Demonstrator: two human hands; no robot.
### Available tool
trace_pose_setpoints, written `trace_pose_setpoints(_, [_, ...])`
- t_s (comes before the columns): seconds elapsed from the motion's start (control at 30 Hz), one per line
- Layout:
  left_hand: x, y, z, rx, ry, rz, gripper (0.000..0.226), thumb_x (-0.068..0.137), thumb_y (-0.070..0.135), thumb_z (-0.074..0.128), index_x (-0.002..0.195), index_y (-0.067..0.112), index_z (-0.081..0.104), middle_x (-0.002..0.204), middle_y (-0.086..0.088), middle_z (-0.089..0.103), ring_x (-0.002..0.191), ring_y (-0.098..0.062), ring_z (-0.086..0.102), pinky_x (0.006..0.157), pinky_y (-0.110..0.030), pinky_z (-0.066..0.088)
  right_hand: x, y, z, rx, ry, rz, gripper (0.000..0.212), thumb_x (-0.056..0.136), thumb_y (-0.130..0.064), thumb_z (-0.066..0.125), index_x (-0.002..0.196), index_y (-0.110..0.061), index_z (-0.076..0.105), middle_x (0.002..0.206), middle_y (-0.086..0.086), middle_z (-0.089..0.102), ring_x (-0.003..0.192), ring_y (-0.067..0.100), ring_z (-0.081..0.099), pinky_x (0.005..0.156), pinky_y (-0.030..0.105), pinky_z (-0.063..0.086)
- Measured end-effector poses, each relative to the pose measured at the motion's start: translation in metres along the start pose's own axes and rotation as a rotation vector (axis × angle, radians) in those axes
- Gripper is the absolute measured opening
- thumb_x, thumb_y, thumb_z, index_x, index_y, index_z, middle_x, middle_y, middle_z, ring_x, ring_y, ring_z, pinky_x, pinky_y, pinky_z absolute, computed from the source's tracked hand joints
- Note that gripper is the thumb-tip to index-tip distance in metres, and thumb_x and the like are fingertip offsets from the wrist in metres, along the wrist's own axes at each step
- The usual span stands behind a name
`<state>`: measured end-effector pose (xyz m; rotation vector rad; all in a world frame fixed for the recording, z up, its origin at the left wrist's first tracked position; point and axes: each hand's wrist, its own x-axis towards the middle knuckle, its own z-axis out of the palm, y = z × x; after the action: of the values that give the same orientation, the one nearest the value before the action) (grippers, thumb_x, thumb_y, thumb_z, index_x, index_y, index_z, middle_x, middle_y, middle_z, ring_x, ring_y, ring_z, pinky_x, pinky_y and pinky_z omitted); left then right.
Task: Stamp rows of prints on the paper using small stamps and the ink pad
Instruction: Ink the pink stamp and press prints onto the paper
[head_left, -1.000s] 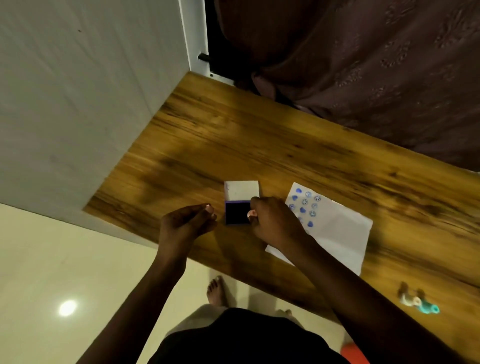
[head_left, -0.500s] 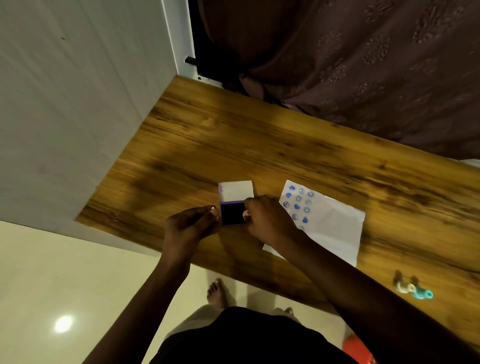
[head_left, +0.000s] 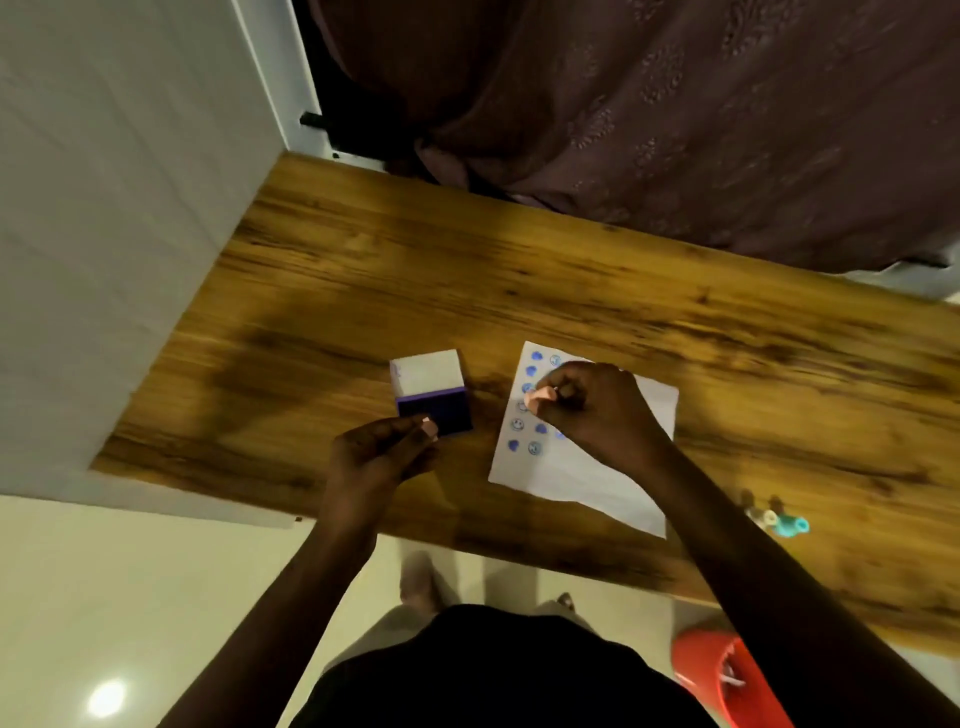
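A white paper (head_left: 613, 467) with rows of blue prints lies on the wooden table (head_left: 519, 280). My right hand (head_left: 597, 410) hovers over the prints, shut on a small pink stamp (head_left: 537, 397) that points down at the sheet's left part. The ink pad (head_left: 439, 415), dark blue with its white lid (head_left: 427, 371) flipped back, sits left of the paper. My left hand (head_left: 382, 454) rests at the pad's near edge, fingers curled together with nothing visible in them.
Several spare small stamps, one teal (head_left: 792, 525), lie near the table's front edge at the right. A dark curtain (head_left: 675, 130) hangs behind the table and a white wall (head_left: 114, 208) runs along its left. An orange tub (head_left: 727, 670) stands on the floor.
My right hand has lifted the stamp off the ink pad and carried it right, over the paper. My left hand has stayed by the pad.
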<state>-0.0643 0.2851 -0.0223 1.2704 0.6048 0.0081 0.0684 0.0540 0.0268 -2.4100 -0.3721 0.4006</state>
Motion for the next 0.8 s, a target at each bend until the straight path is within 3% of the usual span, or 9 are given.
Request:
trace_pose_setpoints(0.1, [0.000, -0.005, 0.014, 0.024, -0.029, -0.044, 0.039, 0.086, 0.021, 0.081, 0.123, 0.008, 0.074, 0.111, -0.010, 0.082, 0.102, -0.029, 0.080, 0.088, -0.042, 0.065, -0.024, 0.024, -0.002, -0.039, 0.026, 0.072, 0.021, 0.085, -0.035, 0.081, 0.097, -0.019, 0.075, 0.094, -0.009, 0.076, 0.083, 0.000, 0.069, 0.068, 0.012, 0.046])
trace_pose_setpoints(0.17, [-0.001, -0.007, 0.022, 0.042, -0.047, -0.057, 0.033, 0.089, 0.015, 0.079, 0.122, 0.008, 0.073, 0.110, -0.011, 0.082, 0.100, -0.031, 0.080, 0.090, -0.046, 0.065, -0.036, 0.036, 0.004, -0.069, 0.022, 0.111, 0.021, 0.088, -0.034, 0.078, 0.099, -0.016, 0.074, 0.101, -0.005, 0.078, 0.089, 0.006, 0.072, 0.068, 0.009, 0.045])
trace_pose_setpoints(0.3, [-0.004, -0.007, 0.037, 0.077, -0.063, -0.074, 0.029, 0.090, 0.009, 0.077, 0.119, 0.004, 0.072, 0.110, -0.017, 0.080, 0.100, -0.035, 0.079, 0.095, -0.059, 0.061, -0.045, 0.047, 0.018, -0.169, -0.019, 0.092, 0.022, 0.094, -0.031, 0.071, 0.108, -0.014, 0.073, 0.116, 0.002, 0.077, 0.102, 0.016, 0.074, 0.084, 0.023, 0.058])
trace_pose_setpoints(0.5, [-0.008, 0.000, 0.046, 0.100, -0.075, -0.066, 0.019, 0.091, 0.003, 0.075, 0.110, 0.002, 0.072, 0.112, -0.024, 0.078, 0.101, -0.042, 0.077, 0.095, -0.066, 0.058, -0.041, 0.047, 0.034, -0.253, -0.050, 0.063, 0.031, 0.096, -0.034, 0.067, 0.122, -0.015, 0.067, 0.131, 0.001, 0.071, 0.111, 0.019, 0.071, 0.098, 0.034, 0.058])
trace_pose_setpoints(0.8, [-0.006, 0.006, 0.045, 0.086, -0.064, -0.060, 0.021, 0.092, 0.003, 0.074, 0.105, 0.019, 0.072, 0.116, -0.020, 0.077, 0.102, -0.039, 0.077, 0.096, -0.061, 0.059, -0.038, 0.051, 0.041, -0.270, -0.084, 0.083, 0.035, 0.097, -0.037, 0.065, 0.125, -0.016, 0.066, 0.138, 0.001, 0.067, 0.120, 0.020, 0.068, 0.104, 0.036, 0.055])
